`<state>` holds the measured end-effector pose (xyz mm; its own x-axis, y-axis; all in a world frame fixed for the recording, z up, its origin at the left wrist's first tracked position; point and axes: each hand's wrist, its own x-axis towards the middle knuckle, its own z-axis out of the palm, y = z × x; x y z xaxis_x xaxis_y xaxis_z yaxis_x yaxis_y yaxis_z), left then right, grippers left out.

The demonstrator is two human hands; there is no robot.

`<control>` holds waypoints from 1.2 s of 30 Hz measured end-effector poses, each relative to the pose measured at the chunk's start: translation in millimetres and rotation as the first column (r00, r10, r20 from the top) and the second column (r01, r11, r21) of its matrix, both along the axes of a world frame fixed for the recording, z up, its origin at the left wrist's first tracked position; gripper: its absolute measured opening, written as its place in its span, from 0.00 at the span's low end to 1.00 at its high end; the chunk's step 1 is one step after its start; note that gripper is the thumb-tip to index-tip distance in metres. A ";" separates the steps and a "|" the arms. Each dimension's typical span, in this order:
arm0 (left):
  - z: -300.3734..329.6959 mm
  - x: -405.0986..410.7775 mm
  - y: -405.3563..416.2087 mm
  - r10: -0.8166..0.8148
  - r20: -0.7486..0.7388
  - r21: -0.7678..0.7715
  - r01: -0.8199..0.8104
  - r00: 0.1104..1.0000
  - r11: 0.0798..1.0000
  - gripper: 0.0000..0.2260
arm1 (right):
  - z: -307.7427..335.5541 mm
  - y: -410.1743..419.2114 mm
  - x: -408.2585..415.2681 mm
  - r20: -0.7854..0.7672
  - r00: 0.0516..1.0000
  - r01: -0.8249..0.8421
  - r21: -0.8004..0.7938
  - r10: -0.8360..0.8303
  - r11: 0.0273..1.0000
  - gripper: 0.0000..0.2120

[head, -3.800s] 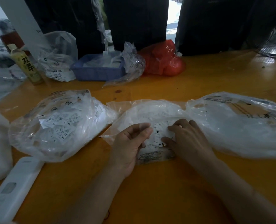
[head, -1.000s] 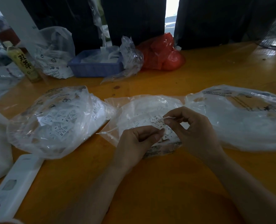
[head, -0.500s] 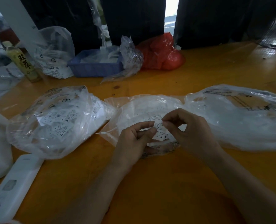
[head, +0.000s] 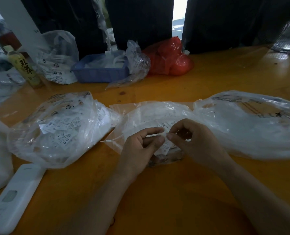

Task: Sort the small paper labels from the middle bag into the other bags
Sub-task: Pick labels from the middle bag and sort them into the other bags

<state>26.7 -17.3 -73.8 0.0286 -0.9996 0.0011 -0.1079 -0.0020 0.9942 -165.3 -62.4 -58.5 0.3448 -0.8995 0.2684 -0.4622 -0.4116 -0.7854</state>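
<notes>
Bottle (head: 25, 67), far left: two large dark Chinese characters down its label, 双萃.
Paper labels (head: 62, 131) in the left bag (head: 56, 129): "XS" readable on several, "S" on one; smaller print illegible.
Right bag (head: 252, 122): dark printed lines on the plastic, too small to read.
White bag (head: 56, 56) beside the bottle: dark recycling-type symbols, wording illegible.
</notes>
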 end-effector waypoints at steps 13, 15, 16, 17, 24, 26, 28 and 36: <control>16.1 27.7 -5.0 0.327 0.062 -0.332 -0.289 0.943 0.898 0.08 | 22.3 -13.1 -28.9 0.367 0.859 0.399 -0.047 -0.356 0.916 0.01; 16.7 26.2 -5.0 0.295 0.007 -0.262 -0.283 0.956 0.923 0.08 | 22.2 -13.2 -30.1 0.373 0.862 0.383 -0.035 -0.344 0.923 0.01; 16.6 22.3 -4.2 0.237 -0.006 -0.204 -0.233 0.971 0.951 0.11 | 21.4 -11.1 -27.8 0.373 0.872 0.352 -0.030 -0.316 0.936 0.01; 15.2 17.7 -3.1 0.160 -0.009 -0.148 -0.160 0.987 0.976 0.16 | 20.3 -7.9 -23.6 0.367 0.889 0.306 -0.027 -0.275 0.952 0.01; 4.2 -4.8 -1.4 0.051 -0.215 0.062 -0.039 0.975 0.997 0.11 | 12.0 7.2 1.4 0.268 0.960 0.107 -0.083 -0.081 0.991 0.06; 8.4 -1.4 -1.8 0.135 -0.281 0.111 -0.107 0.950 0.988 0.06 | 12.3 7.5 0.4 0.253 0.962 0.129 -0.092 -0.102 0.987 0.04; 17.2 11.2 -3.7 0.243 -0.202 0.056 -0.237 0.949 0.970 0.07 | 15.1 4.8 -4.7 0.248 0.949 0.226 -0.117 -0.192 0.967 0.02; 40.5 145.7 -0.4 0.899 0.268 -0.530 -0.727 0.346 0.437 0.16 | 7.9 -45.5 -85.2 -0.497 0.612 0.571 -0.260 -0.615 0.779 0.11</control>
